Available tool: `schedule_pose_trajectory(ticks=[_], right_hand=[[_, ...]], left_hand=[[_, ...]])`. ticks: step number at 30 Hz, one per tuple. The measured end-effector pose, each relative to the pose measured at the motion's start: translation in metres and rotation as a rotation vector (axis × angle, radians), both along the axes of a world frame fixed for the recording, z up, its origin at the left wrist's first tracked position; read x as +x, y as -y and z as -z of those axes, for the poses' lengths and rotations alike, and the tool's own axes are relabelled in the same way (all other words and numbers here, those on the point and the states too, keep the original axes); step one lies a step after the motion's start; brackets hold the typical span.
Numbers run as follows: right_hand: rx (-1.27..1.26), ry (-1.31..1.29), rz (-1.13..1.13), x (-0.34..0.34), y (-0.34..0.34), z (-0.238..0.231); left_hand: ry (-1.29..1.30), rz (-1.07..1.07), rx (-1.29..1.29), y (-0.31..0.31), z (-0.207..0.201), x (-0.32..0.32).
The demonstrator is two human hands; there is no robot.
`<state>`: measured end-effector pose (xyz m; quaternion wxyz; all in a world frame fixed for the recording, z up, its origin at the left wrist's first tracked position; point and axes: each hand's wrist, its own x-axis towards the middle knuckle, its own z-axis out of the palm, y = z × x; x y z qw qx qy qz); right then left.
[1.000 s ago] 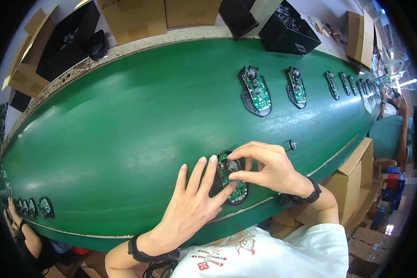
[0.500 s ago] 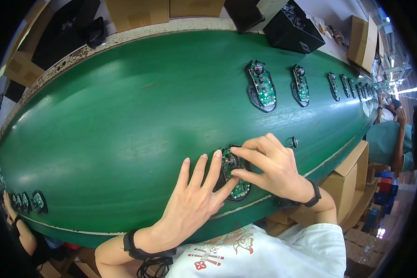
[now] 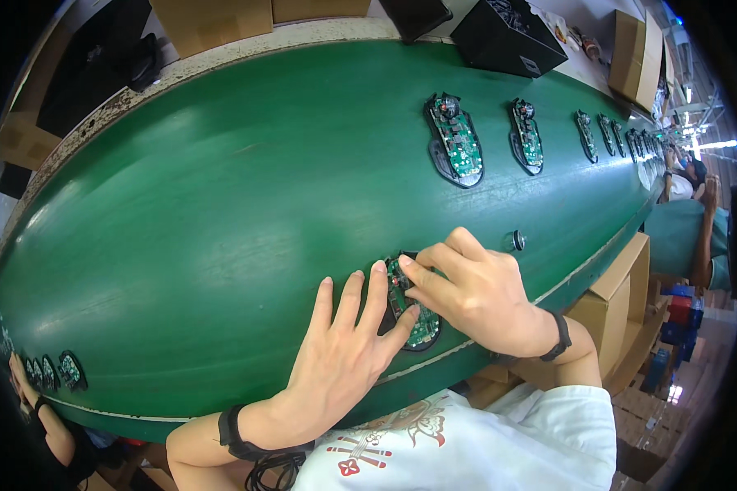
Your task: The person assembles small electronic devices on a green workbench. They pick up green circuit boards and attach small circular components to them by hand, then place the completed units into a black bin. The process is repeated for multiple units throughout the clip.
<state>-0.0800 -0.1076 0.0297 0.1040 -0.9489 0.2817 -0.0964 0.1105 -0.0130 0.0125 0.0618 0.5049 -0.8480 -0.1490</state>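
A black casing with a green circuit board (image 3: pixel 423 331) lies near the table's front edge, under both my hands. My left hand (image 3: pixel 336 360) has its fingers stretched; its index fingertip rests at the casing's left edge and its thumb presses on the board, steadying it. From the right, my right hand (image 3: pixel 477 296) bends over the board's upper end, fingers pinched together around a small dark part there. My fingers mostly hide that part, with a reddish spot showing beside it. A small round black part with a shiny rim (image 3: pixel 516 240) sits on the table right of my right hand.
Similar boards in casings stand on the green table (image 3: pixel 180 245): a near one (image 3: pixel 457 143), another (image 3: pixel 527 137), and several farther right. Several lie far left near another person's hand (image 3: pixel 20 375). A black bin (image 3: pixel 509 41) and cardboard boxes (image 3: pixel 213 24) line the far edge.
My right hand has tilted and closed in over the board's upper end, its fingers drawn tighter. My left hand keeps its place on the casing. The whole view has shifted slightly.
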Motion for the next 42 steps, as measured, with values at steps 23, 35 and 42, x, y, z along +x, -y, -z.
schedule_pose_trajectory(ticks=[23, 35, 42], right_hand=[[-0.018, 0.13, 0.171, -0.017, -0.018, 0.01], [0.243, 0.277, 0.267, -0.034, -0.049, 0.036], [0.164, 0.312, 0.245, -0.025, -0.055, 0.044]], left_hand=[[0.138, -0.046, -0.126, 0.001, 0.006, 0.007], [0.119, -0.011, -0.117, -0.007, 0.016, 0.008], [0.085, 0.001, -0.091, -0.006, 0.017, 0.015]])
